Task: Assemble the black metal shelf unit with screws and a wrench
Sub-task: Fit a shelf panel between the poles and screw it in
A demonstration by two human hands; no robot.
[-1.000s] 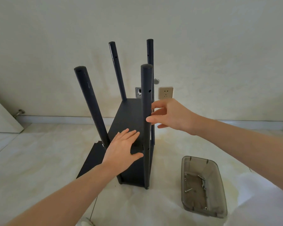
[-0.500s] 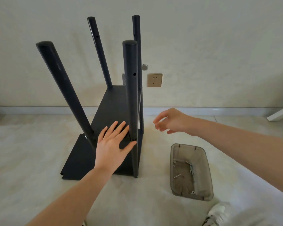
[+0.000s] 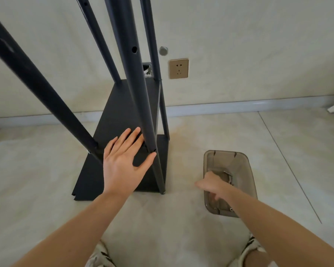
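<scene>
Dropped since a moment ago from beside the near pole (image 3: 141,105) into the smoky plastic tray (image 3: 247,170): right hand (image 3: 213,185), blurred, grip impossible to judge. Left hand (image 3: 123,160) flat, fingers straight, pressing the black shelf panel (image 3: 120,112) standing on the floor (image 3: 181,228).

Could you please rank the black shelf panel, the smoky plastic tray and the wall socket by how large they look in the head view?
1. black shelf panel
2. smoky plastic tray
3. wall socket, though it sits farthest away
</scene>
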